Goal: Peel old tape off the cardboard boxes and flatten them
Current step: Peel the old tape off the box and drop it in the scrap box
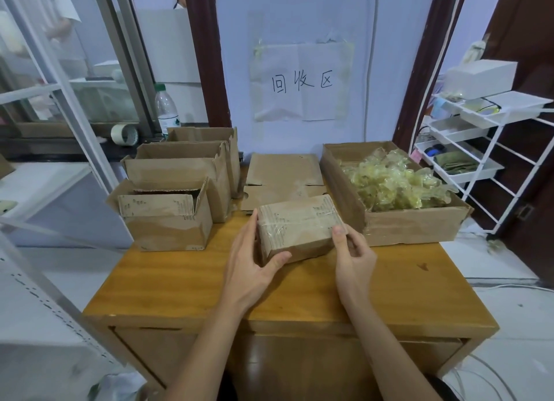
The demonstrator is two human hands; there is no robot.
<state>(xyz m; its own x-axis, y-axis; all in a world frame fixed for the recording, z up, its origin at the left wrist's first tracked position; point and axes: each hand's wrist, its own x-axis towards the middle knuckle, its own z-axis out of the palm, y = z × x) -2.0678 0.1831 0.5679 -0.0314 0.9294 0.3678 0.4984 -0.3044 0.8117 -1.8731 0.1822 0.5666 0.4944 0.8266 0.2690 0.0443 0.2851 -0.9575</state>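
Note:
A small closed cardboard box (296, 225), wrapped in clear tape, is held just above the wooden table (186, 284) at its middle. My left hand (254, 266) grips the box's left end, thumb curled under the near edge. At the box's right end my right hand (352, 251) has its thumb up against the corner and its fingers curled at the tape there. Flattened cardboard (281, 176) lies behind the box. Three open boxes (171, 218) stand in a row at the left.
A wide cardboard tray (413, 225) at the right holds a heap of crumpled yellowish tape (392, 179). A white wire rack (479, 149) stands right of the table. A water bottle (166, 110) and a tape roll (124, 134) sit on the ledge behind.

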